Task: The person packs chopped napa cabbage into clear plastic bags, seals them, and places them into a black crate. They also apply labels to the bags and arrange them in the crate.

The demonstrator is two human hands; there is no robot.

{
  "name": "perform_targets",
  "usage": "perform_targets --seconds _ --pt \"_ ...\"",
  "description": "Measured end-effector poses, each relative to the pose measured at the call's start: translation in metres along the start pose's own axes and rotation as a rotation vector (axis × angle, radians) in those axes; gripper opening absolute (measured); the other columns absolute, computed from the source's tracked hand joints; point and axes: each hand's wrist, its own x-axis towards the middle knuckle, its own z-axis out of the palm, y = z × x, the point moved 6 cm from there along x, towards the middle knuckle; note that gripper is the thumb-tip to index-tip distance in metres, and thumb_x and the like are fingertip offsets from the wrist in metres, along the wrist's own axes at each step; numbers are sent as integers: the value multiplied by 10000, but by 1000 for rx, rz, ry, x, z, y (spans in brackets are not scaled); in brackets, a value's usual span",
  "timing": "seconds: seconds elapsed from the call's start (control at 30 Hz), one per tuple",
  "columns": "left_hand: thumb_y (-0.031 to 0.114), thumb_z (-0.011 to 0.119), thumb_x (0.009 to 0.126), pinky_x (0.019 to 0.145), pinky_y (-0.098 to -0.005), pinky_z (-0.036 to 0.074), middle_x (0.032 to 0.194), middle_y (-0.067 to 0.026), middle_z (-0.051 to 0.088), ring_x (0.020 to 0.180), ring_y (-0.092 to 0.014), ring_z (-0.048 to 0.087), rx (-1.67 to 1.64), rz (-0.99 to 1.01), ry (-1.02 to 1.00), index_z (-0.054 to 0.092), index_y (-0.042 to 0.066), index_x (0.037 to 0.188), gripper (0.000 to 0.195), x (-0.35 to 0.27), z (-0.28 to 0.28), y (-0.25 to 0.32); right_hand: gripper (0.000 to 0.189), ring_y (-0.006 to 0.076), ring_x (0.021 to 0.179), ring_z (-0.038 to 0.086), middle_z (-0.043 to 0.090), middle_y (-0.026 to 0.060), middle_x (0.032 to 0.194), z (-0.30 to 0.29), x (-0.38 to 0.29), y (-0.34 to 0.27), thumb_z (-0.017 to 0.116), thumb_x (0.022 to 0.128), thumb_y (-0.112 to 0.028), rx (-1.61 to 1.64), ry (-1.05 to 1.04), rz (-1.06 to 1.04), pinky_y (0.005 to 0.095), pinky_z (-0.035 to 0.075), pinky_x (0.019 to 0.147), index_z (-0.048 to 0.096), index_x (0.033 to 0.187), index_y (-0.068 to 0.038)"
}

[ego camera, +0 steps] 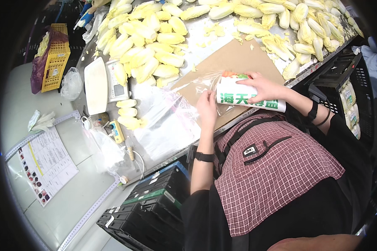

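Note:
My right hand point(260, 87) lies over a white printed packet or sheet point(231, 89) with large green characters, fingers spread along its upper edge. At the left end of this white item, my left hand point(207, 106) pinches clear plastic film point(207, 82) between thumb and fingers. Both hands are above a brown cardboard sheet point(245, 59) on the table. Whether the clear film wraps the white item cannot be told. Flat clear plastic bags point(169, 122) with pink print lie to the left of my left hand. Several small napa cabbages point(127, 112) rest beside those bags.
Heaps of peeled napa cabbages point(144, 56) cover the table's far side. A scale point(95, 84) with a white tray stands left, near a yellow power strip point(117, 131). Black crates point(150, 207) stand below the table edge; another black crate point(364, 94) holds packed goods at right.

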Motion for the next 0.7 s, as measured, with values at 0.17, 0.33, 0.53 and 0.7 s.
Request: perform_targets --seconds 0.17,0.33,0.53,0.7 --pt "159 629 1025 650 -445 538 852 -179 717 728 -356 697 235 248 152 699 28 1059 153 -11 1 38 847 446 1338 481 449 254 1521 2 -2 -25 851 709 -431 -292 -53 -74 521 436 1119 605 1479 -175" --pt "171 678 999 644 -454 543 784 -160 714 714 -356 711 517 411 187 701 65 994 109 -29 1 69 890 459 1339 483 460 280 1509 0 3 -27 839 727 -455 -58 -42 13 528 421 1142 563 1512 -141" --pt "137 710 963 643 -454 540 743 -154 697 686 -357 699 310 475 249 699 51 961 87 -19 5 124 909 466 1371 465 478 295 1494 2 23 -31 834 750 -456 43 39 18 501 403 1171 529 1524 -91" --pt "142 701 988 958 -386 526 1314 -221 625 1171 -301 650 387 736 683 549 9 1368 430 -43 -45 172 783 282 1517 375 403 187 1643 -13 40 -52 668 943 -216 759 16 -4 407 336 1232 346 1640 -64"
